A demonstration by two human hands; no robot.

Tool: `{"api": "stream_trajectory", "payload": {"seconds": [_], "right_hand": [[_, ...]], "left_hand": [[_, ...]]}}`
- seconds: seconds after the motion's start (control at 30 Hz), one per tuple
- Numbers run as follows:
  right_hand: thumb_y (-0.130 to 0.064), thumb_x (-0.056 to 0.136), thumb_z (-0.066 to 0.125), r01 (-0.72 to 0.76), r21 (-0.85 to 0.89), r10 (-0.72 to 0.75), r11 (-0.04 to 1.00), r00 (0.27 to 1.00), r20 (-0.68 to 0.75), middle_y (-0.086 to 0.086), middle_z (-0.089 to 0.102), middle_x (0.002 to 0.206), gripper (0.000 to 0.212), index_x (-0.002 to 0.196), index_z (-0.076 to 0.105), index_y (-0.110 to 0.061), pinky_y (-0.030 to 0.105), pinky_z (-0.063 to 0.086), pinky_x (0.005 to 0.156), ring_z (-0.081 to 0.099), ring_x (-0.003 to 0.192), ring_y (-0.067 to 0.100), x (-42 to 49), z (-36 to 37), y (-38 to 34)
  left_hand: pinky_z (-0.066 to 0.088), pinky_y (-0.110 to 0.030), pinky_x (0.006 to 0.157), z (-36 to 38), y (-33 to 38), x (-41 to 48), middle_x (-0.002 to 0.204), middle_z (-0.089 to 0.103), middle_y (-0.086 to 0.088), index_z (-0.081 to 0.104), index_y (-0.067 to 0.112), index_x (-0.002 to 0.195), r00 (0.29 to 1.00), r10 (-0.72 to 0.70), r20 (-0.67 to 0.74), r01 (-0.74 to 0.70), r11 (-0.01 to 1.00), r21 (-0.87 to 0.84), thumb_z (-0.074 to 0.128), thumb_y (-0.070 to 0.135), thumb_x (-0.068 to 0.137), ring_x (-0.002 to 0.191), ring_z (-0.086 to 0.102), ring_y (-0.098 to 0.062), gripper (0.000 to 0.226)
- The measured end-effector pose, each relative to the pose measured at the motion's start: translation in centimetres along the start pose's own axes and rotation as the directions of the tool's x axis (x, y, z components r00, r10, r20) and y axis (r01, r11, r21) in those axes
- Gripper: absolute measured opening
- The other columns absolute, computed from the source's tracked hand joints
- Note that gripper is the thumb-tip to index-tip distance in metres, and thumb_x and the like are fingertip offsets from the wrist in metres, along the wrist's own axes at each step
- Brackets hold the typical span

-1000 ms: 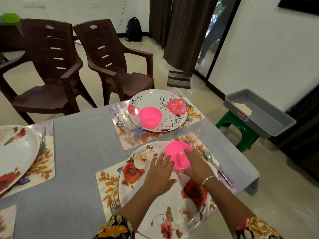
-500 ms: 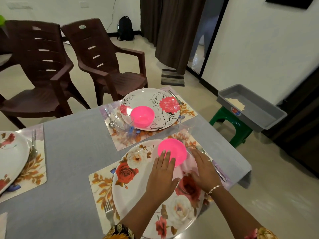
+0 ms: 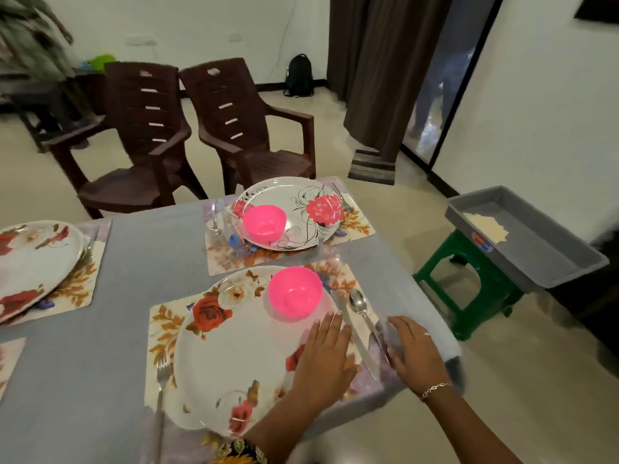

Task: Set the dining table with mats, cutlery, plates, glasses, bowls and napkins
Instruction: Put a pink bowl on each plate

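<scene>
The near place has a floral mat (image 3: 164, 326), a large rose-patterned plate (image 3: 234, 356) and a pink bowl (image 3: 294, 298) standing on the plate's far right part. A fork (image 3: 160, 373) lies left of the plate; a knife (image 3: 348, 326) and spoon (image 3: 360, 304) lie to its right. My left hand (image 3: 325, 360) lies flat on the plate's right rim, just short of the bowl. My right hand (image 3: 412, 349) rests with relaxed fingers on the mat's right edge beside the knife, holding nothing. A second plate (image 3: 301, 209) with a pink bowl (image 3: 264, 222) sits on the far mat.
A third plate (image 3: 33, 262) on a mat sits at the left. Two brown chairs (image 3: 234, 128) stand behind the grey table (image 3: 134, 256). A grey tray (image 3: 536, 249) with pale napkins (image 3: 485, 224) rests on a green stool (image 3: 469, 296) at the right, past the table's edge.
Both hands left the near pink bowl and drew back toward me, the right one sliding out to the mat's right edge. The bowl stays on the plate.
</scene>
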State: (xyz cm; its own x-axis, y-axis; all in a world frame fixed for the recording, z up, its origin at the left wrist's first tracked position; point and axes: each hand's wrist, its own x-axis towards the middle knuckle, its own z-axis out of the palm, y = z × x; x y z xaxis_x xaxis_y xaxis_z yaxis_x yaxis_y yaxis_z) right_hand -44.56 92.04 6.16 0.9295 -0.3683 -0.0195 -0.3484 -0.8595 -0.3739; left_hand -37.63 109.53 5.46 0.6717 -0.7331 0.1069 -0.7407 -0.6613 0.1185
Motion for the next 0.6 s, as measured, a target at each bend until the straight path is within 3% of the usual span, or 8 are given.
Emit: {"api": "stream_trajectory", "payload": {"seconds": [0.1, 0.17, 0.2, 0.3, 0.33, 0.43, 0.53, 0.6], "right_hand": [[-0.015, 0.088, 0.056, 0.029, 0.029, -0.031, 0.999, 0.998, 0.06, 0.009, 0.041, 0.141, 0.052, 0.137, 0.04, -0.011, 0.037, 0.03, 0.107, 0.037, 0.13, 0.027, 0.0, -0.1, 1.8], [-0.02, 0.089, 0.057, 0.059, 0.039, -0.061, 0.998, 0.995, 0.076, 0.008, 0.044, 0.139, 0.049, 0.135, 0.043, -0.012, 0.033, 0.033, 0.106, 0.041, 0.128, 0.025, 0.3, 0.1, 1.9], [-0.024, 0.089, 0.057, 0.087, 0.029, -0.089, 0.996, 0.992, 0.09, 0.007, 0.047, 0.137, 0.048, 0.134, 0.044, -0.013, 0.03, 0.035, 0.104, 0.044, 0.125, 0.023, 0.4, 0.3, 1.7], [-0.032, 0.088, 0.057, 0.22, -0.02, -0.217, 0.975, 0.971, 0.103, 0.007, 0.049, 0.137, 0.049, 0.133, 0.046, -0.016, 0.029, 0.04, 0.102, 0.049, 0.124, 0.023, 1.0, 1.0, 0.6], [-0.032, 0.089, 0.057, 0.278, -0.035, -0.272, 0.96, 0.954, 0.124, 0.008, 0.045, 0.142, 0.051, 0.136, 0.044, -0.016, 0.032, 0.037, 0.105, 0.044, 0.129, 0.025, 1.1, 1.3, 0.4], [-0.039, 0.093, 0.046, 0.417, -0.157, -0.381, 0.895, 0.899, 0.215, 0.007, 0.029, 0.151, 0.054, 0.141, 0.035, -0.019, 0.039, 0.027, 0.111, 0.027, 0.14, 0.027, 1.2, 2.5, -0.2], [-0.053, 0.094, 0.011, 0.406, -0.234, -0.337, 0.883, 0.897, 0.285, 0.014, 0.055, 0.13, 0.07, 0.125, 0.057, -0.01, 0.048, 0.047, 0.086, 0.055, 0.117, 0.036, 1.4, 4.1, 0.1], [-0.052, 0.094, -0.002, 0.418, -0.301, -0.331, 0.857, 0.895, 0.3, 0.014, 0.064, 0.119, 0.083, 0.117, 0.063, -0.006, 0.049, 0.051, 0.074, 0.062, 0.104, 0.037, 1.3, 5.4, 0.7]], "left_hand": [[0.045, -0.039, 0.093, 0.2, 1.0, -1.1, 0.12, 0.066, -0.004, 0.07, 0.019, 0.111, 0.996, -0.091, 0.001, 0.091, 0.996, 0.02, 0.054, 0.051, 0.082, 0.111, 0.063, -0.021, 0.045], [0.04, -0.038, 0.095, -0.8, 1.6, -1.7, 0.12, 0.066, -0.003, 0.069, 0.02, 0.112, 0.975, -0.202, 0.09, 0.203, 0.979, -0.008, 0.021, 0.05, 0.095, 0.111, 0.063, -0.021, 0.059], [0.038, -0.038, 0.095, -1.0, 1.7, -2.1, 0.12, 0.066, -0.002, 0.069, 0.021, 0.112, 0.958, -0.266, 0.104, 0.268, 0.963, -0.012, 0.014, 0.051, 0.096, 0.11, 0.063, -0.021, 0.065], [0.03, -0.039, 0.099, -1.2, 1.0, -3.9, 0.127, 0.062, -0.004, 0.063, 0.021, 0.118, 0.926, -0.373, 0.065, 0.374, 0.928, 0.001, 0.039, 0.057, 0.086, 0.116, 0.059, -0.024, 0.054], [0.025, -0.041, 0.102, -1.2, 0.7, -4.5, 0.132, 0.058, -0.006, 0.06, 0.019, 0.122, 0.91, -0.406, 0.081, 0.409, 0.912, -0.02, 0.039, 0.058, 0.087, 0.121, 0.055, -0.026, 0.057], [0.03, -0.038, 0.099, -1.0, 0.1, -6.0, 0.126, 0.062, -0.005, 0.065, 0.021, 0.116, 0.817, -0.542, 0.195, 0.552, 0.834, 0.007, 0.006, 0.06, 0.093, 0.116, 0.06, -0.024, 0.075], [0.037, -0.035, 0.094, -0.7, 0.1, -7.1, 0.12, 0.066, -0.001, 0.067, 0.025, 0.111, 0.801, -0.581, 0.144, 0.589, 0.808, -0.013, 0.002, 0.061, 0.092, 0.11, 0.063, -0.02, 0.076], [0.04, -0.035, 0.093, -1.0, 0.4, -7.4, 0.12, 0.066, 0.0, 0.066, 0.026, 0.112, 0.788, -0.6, 0.137, 0.611, 0.791, -0.046, 0.003, 0.062, 0.093, 0.11, 0.063, -0.019, 0.075]]}}
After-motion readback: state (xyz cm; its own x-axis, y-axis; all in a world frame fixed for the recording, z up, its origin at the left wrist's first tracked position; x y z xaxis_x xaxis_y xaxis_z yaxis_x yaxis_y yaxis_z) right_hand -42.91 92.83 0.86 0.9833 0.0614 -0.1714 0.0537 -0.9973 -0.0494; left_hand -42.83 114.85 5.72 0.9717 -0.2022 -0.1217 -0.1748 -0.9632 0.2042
